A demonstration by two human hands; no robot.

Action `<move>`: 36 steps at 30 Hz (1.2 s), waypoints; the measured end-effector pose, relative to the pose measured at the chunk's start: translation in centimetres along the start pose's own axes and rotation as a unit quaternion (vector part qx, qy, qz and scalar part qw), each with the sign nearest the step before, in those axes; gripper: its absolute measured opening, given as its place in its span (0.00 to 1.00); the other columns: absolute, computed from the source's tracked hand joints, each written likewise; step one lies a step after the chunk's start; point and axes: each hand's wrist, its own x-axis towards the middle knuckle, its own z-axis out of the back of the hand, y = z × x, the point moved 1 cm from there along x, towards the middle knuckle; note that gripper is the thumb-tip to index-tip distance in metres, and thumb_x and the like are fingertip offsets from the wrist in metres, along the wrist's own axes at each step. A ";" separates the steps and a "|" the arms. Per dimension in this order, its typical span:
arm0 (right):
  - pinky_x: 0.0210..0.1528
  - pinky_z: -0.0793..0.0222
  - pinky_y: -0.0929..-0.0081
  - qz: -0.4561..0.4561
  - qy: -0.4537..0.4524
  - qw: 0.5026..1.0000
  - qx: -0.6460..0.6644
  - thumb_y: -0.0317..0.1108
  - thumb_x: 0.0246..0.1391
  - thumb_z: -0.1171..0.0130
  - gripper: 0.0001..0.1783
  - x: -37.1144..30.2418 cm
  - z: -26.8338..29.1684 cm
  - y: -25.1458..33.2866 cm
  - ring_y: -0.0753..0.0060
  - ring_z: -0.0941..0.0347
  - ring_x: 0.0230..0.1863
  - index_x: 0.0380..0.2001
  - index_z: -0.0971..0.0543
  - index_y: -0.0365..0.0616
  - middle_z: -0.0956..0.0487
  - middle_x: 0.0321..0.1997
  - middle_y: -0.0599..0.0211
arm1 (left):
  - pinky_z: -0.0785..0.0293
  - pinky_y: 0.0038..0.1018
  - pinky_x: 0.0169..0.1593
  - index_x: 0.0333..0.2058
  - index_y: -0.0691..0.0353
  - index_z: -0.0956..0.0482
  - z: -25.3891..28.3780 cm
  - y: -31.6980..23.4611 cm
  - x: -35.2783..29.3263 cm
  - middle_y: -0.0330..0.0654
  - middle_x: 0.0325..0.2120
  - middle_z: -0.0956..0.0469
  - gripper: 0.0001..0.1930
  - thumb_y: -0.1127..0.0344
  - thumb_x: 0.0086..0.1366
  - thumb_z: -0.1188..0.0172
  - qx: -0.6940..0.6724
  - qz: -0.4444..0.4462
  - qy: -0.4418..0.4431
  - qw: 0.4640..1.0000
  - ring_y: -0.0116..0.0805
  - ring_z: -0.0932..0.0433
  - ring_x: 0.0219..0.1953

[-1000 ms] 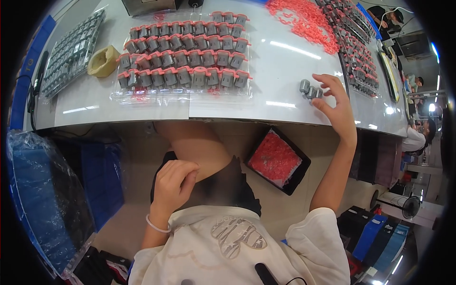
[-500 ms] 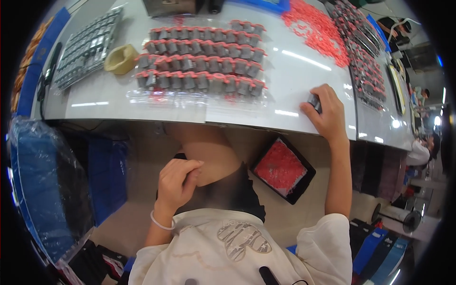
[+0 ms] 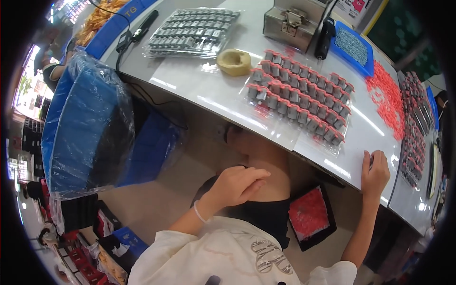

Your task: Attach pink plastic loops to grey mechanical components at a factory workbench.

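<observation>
My right hand (image 3: 375,173) rests on the white table near its front edge, fingers closed round a small dark grey part (image 3: 370,166) that they mostly hide. Above my thigh, well off the table, my left hand (image 3: 240,186) hangs with its fingers loosely curled together and nothing visible in them. Rows of grey cylindrical parts with red plastic pieces on them (image 3: 304,90) stand on a clear plastic tray between the hands' reach and the table's back. Loose red plastic pieces (image 3: 387,97) lie in a heap farther right.
A yellow hollow block (image 3: 233,62) and a clear tray of metal parts (image 3: 192,32) lie at the left. Behind are a metal box (image 3: 289,28), a black-handled tool (image 3: 325,38) and a blue tray (image 3: 351,47). Below, a black bin (image 3: 311,216) holds red pieces; a plastic-lined blue bin (image 3: 85,137) stands left.
The view has swung to the left, so the table now slants and more of the left side shows. My right hand stays on the table round the grey part; my left hand stays curled above my thigh.
</observation>
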 end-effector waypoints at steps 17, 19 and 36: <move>0.52 0.39 0.58 0.009 -0.125 0.988 0.089 0.33 0.59 0.50 0.13 -2.1 -0.1 -1.5 0.48 0.33 0.49 0.42 0.27 0.36 0.28 0.45 0.51 | 0.28 0.33 0.48 0.44 0.63 0.23 17.9 15.1 15.5 0.45 0.43 0.23 0.12 0.70 0.62 0.46 0.365 -0.155 -0.201 0.896 0.44 0.24 0.45; 0.51 0.38 0.59 -0.013 -0.122 0.986 0.111 0.29 0.58 0.50 0.10 -2.1 -0.3 -1.6 0.49 0.32 0.47 0.41 0.27 0.35 0.27 0.44 0.51 | 0.29 0.33 0.49 0.43 0.63 0.23 17.8 15.4 15.4 0.45 0.43 0.23 0.11 0.69 0.63 0.46 0.344 -0.125 -0.181 0.913 0.45 0.24 0.45; 0.44 0.34 0.66 0.012 -0.127 0.985 0.113 0.19 0.52 0.46 0.06 -2.1 -0.5 -1.2 0.57 0.30 0.41 0.34 0.25 0.35 0.27 0.39 0.57 | 0.31 0.33 0.40 0.30 0.62 0.24 19.2 16.4 18.2 0.42 0.27 0.25 0.05 0.68 0.61 0.45 0.352 -0.150 -0.146 0.913 0.43 0.26 0.33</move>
